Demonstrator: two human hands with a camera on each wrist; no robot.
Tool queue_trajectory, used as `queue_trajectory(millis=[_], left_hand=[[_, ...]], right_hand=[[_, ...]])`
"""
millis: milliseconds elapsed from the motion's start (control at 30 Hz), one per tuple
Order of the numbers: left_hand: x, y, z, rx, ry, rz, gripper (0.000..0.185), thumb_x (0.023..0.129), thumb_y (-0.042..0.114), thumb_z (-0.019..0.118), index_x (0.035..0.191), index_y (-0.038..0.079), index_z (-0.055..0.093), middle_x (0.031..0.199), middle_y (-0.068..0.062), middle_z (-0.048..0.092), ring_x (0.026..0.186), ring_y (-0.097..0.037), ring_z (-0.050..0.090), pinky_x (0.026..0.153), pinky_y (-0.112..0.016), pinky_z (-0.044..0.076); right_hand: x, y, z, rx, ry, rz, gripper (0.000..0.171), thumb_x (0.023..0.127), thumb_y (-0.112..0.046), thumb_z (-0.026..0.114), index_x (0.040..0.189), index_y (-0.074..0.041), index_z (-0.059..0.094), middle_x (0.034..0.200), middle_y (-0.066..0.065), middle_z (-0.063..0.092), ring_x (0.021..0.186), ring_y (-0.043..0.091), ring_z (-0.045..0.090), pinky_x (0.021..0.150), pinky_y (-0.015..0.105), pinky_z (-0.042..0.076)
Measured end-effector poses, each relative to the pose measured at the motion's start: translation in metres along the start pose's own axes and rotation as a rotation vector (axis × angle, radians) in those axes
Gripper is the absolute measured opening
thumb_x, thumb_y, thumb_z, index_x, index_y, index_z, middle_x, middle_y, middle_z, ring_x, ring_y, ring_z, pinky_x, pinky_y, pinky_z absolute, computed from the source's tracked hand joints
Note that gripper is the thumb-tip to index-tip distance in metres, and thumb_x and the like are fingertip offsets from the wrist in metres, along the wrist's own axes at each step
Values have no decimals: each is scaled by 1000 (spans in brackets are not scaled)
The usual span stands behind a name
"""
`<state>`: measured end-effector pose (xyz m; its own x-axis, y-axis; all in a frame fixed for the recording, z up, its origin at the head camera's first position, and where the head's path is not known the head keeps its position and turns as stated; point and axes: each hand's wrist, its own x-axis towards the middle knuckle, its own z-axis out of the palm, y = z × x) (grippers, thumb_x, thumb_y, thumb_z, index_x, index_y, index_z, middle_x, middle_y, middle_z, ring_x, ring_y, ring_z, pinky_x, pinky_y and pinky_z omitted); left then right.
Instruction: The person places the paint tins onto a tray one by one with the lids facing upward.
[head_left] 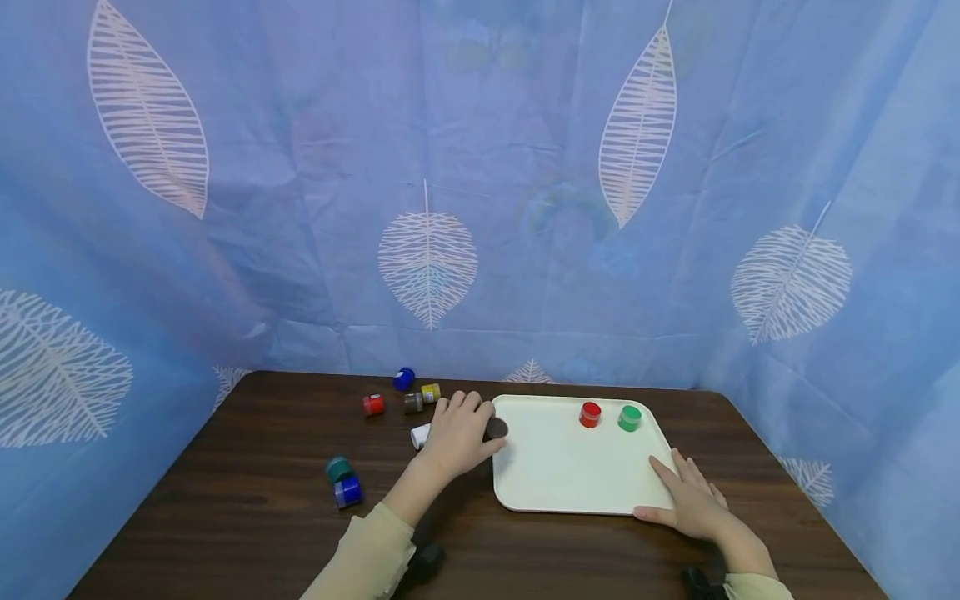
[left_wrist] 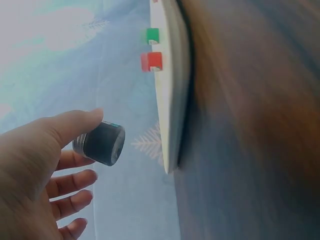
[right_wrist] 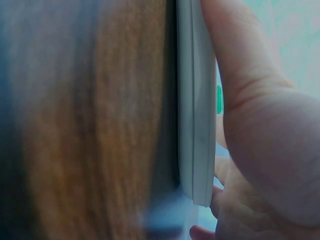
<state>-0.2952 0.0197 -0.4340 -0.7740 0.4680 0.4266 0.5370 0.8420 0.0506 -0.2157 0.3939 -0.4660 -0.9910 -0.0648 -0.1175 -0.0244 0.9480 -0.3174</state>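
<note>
A small jar with a black lid (head_left: 496, 428) is pinched between the thumb and fingers of my left hand (head_left: 459, 433), at the left rim of a white tray (head_left: 570, 479). In the left wrist view the dark jar (left_wrist: 104, 144) is tilted, clear of the tray, with the other fingers spread below it. My right hand (head_left: 693, 498) rests at the tray's near right corner, fingers fairly straight along the rim. On the tray, toward its far side, stand a red jar (head_left: 590, 415) and a green jar (head_left: 629, 418).
Left of the tray lie more small jars: a blue one (head_left: 403, 379), a yellow one (head_left: 431, 393), a dark one (head_left: 413, 403), a red one (head_left: 373, 405) and a white one (head_left: 419, 437) partly behind my left hand. Nearer are a teal jar (head_left: 338, 469) and another blue jar (head_left: 348, 492).
</note>
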Motion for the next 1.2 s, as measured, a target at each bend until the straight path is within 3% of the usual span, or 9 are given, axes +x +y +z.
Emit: queue_trajectory(millis=[300,533,700,967,1200], left_hand=[[26,24,0,-43,2,-38,43,84,59,67,109,24,64,107,2,59,96,-19,49,78,-36,36],[43,40,4,-153,4,-79,41,85,57,67,108,24,64,107,2,59,101,-20,52,82,-38,39],[49,44,6,-217,12,-129,40,85,56,67,109,24,63,113,3,60,103,-20,52,81,-36,38],[55,47,14,-336,69,-207,42,85,54,68,112,22,65,107,1,61,97,-20,52,78,-36,39],[59,51,27,-343,59,-243,43,85,53,69,115,22,64,114,1,62,104,-21,55,80,-39,42]], right_hand=[[1,0,-3,2,-1,3,99,82,-60,66,150,1,30,152,42,7,137,64,8,97,82,16],[2,4,-1,5,-5,10,99,82,-60,66,150,1,29,152,42,6,137,64,8,97,82,14],[3,3,0,19,-21,11,99,82,-61,66,151,1,28,152,41,5,137,64,6,97,83,14],[0,2,2,-4,3,0,98,81,-60,67,149,1,31,152,42,8,136,64,10,96,83,16],[0,0,0,-16,7,-5,98,82,-60,67,149,2,31,151,42,8,136,65,11,96,82,18]])
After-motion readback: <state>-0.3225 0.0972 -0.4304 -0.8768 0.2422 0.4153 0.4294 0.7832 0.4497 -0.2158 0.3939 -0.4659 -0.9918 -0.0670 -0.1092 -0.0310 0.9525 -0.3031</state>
